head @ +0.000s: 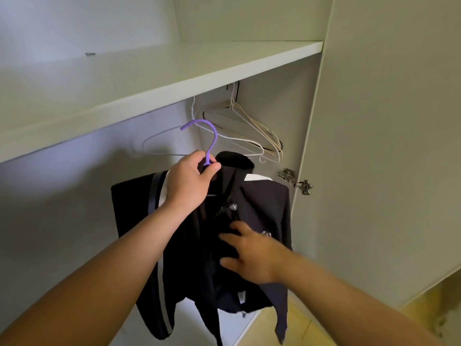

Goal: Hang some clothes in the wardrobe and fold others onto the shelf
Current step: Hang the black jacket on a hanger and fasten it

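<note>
1. Under the shelf (174,78), at the open wardrobe (74,196), we held the hanger (212,138) by the stem of its purple hook. Our left hand (192,181) pinched it between thumb and curled fingers, a grip that left the hook itself free to catch the rail.
2. The jacket (264,203) hung from the hanger at the wardrobe's opening, below the shelf edge. It was not yet on the rail, which the shelf hid from us.
3. Our right hand (252,255) lay on the jacket's front with fingers spread, grasping nothing. We judged it was there to stop the cloth swinging or slipping off. The hand was blurred, so finer detail escaped us.
4. A dark striped length hung at the left, and we could not tell whether it was a sleeve or a second garment.
5. The spare hangers (249,131) were bunched at the right, near the door (386,146). That left a gap at the left, and we judged the hook belonged there.
</note>
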Tool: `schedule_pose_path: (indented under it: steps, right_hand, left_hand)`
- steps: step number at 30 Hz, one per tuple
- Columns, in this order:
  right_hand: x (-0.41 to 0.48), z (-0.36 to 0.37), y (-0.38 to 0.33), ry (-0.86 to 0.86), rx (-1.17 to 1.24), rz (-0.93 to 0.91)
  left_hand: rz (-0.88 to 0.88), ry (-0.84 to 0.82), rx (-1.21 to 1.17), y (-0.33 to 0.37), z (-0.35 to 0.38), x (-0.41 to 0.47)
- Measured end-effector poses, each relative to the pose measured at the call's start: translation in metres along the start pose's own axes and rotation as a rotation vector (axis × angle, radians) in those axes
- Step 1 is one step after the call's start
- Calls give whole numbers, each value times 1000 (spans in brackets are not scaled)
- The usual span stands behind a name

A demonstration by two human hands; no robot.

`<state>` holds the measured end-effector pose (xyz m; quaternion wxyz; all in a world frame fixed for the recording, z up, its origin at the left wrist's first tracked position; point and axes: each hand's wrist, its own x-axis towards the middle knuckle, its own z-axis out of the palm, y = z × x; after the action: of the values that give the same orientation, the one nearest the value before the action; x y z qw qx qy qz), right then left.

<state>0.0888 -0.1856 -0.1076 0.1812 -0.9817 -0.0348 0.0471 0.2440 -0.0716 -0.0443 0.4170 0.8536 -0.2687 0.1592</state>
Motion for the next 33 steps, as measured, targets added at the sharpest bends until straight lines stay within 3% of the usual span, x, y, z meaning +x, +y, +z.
schedule_pose_path:
  steps: [1, 2, 3, 5, 6, 8, 11, 15, 19, 22, 26, 28, 31, 33]
  right_hand:
    - [1, -5, 5, 15, 82, 37]
    - [2, -11, 9, 164, 151, 52]
    - [3, -21, 12, 422, 146, 55]
    - [11, -37, 23, 840, -39, 65]
    - [14, -43, 27, 880, -132, 90]
    - [21, -49, 34, 674, -229, 183]
    - [26, -49, 35, 415, -62, 252]
    - [35, -54, 26, 582, 45, 208]
    - [48, -67, 23, 621, 18, 333]
    - [52, -70, 21, 641, -53, 328]
    - [51, -61, 10, 657, -220, 234]
    - [50, -55, 5, 652, -260, 200]
    - [50, -50, 3, 649, -261, 194]
    - [53, -48, 0, 643, -246, 193]
  left_hand:
    - [26, -21, -5, 0, -2, -3]
    - [49, -42, -11, 0, -2, -6]
    - [66, -57, -23, -1, -3, -10]
    - [78, -63, -66, -1, -4, -15]
    - [81, -67, -91, 0, -4, -17]
    - [103, -83, -124, 5, -6, -20]
    - [141, -97, -125, 7, -10, -15]
    - [135, -95, -26, 3, -19, -1]
    - [48, 78, 32, 0, -21, -5]
    - [-58, 185, 12, 1, -10, -34]
    - [-110, -52, 17, -3, 7, -87]
    - [-190, -64, 86, -14, 1, -85]
    - [-273, 73, 225, -32, -19, -58]
    - [-216, 155, 237, -45, -32, -39]
